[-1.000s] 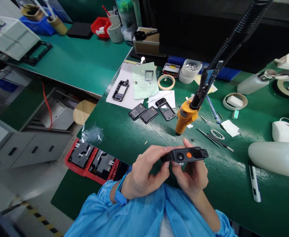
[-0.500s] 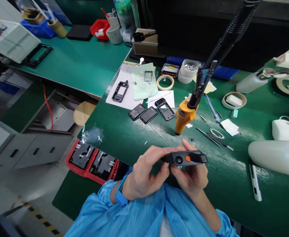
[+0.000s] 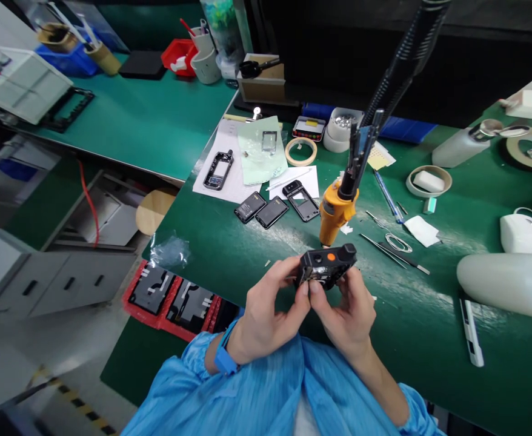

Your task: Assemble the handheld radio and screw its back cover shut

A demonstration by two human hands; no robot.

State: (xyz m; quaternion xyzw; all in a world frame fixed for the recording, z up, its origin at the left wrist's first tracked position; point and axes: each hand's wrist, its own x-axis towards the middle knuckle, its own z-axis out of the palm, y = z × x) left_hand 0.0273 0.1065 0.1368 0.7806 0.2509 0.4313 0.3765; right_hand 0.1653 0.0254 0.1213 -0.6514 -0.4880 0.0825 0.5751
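Between my two hands is a small black handheld device (image 3: pixel 327 261), a walkie-talkie-like housing with an orange button on its top edge. Its near side shows inner parts. My left hand (image 3: pixel 270 306) grips its left end, thumb on the near side. On its right end, my right hand (image 3: pixel 350 309) is closed, its thumb tip beside the left thumb. Just beyond the device stands an orange electric screwdriver (image 3: pixel 337 212), upright under a black cable. Two black batteries (image 3: pixel 250 207) and a black back housing (image 3: pixel 301 201) lie behind. A black front frame (image 3: pixel 219 170) rests on white paper.
Tweezers (image 3: pixel 386 251) and a coiled white wire (image 3: pixel 399 243) lie to the right, near a white mouse (image 3: pixel 526 234). A tape roll (image 3: pixel 301 151) sits at the back. Red trays (image 3: pixel 161 315) with dark parts are at the lower left, beside the table edge.
Both hands have raised the device away from me and tilted it, so its open inner side now shows. My right thumb has come next to my left thumb.
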